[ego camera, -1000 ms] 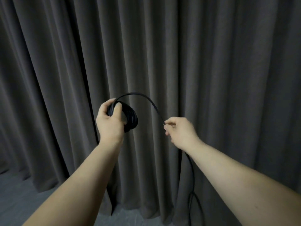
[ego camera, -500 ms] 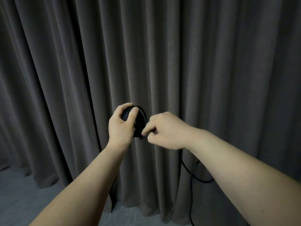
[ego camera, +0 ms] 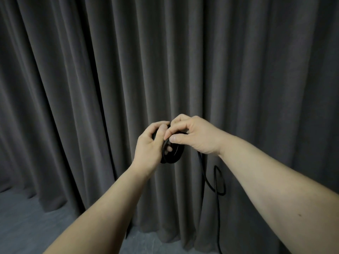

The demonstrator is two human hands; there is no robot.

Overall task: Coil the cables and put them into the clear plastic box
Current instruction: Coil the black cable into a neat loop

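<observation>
My left hand is curled round the black cable coil, thumb across its near face and fingers wrapped behind, holding it up in front of the grey curtain. Just to its right and touching it, my right hand pinches the cable at the top of the coil between thumb and bent forefinger. From under that hand the loose cable hangs down, loops once and drops toward the floor.
</observation>
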